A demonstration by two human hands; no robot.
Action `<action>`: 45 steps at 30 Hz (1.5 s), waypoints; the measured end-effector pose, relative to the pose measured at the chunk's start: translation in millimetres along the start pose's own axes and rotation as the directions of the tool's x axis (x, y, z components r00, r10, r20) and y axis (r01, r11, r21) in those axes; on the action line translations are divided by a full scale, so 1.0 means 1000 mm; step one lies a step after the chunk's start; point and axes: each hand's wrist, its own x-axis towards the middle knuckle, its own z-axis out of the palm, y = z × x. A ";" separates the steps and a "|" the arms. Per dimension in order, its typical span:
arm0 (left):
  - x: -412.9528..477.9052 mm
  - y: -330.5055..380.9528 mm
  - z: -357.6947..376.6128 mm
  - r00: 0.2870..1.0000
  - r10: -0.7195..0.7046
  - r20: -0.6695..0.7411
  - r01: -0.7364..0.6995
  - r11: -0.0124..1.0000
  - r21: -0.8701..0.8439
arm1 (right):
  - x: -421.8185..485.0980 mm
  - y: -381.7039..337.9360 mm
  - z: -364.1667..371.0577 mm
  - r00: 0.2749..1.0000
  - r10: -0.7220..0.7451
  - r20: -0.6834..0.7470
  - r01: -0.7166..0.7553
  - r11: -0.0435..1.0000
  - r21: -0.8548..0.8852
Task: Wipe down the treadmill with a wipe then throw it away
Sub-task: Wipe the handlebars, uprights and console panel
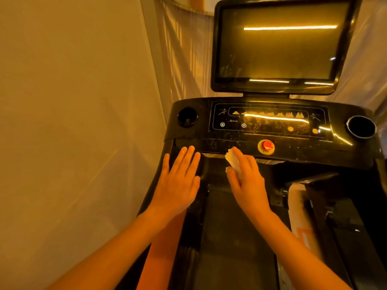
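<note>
A black treadmill [293,151] fills the right half of the view, its dusty control console [270,120] in front of me and a dark screen [278,42] above it. My right hand [247,178] holds a small white wipe [233,161] between thumb and fingers, just below the console's front edge, left of the red stop button [267,145]. My left hand [180,181] lies flat with straight fingers on the treadmill's left handrail, fingertips at the console's lower left corner.
Round cup holders sit at the console's left [187,117] and right [360,127] ends. A pale wall [73,122] runs close along the left and a curtain [184,55] hangs behind. The black belt [234,237] lies below; a cardboard box [301,216] lies at the right.
</note>
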 end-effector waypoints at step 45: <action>0.227 -0.149 0.140 0.998 -0.048 0.028 0.049 0.998 -0.039 | 0.315 0.054 0.147 0.957 0.133 0.258 -0.107 0.988 -0.113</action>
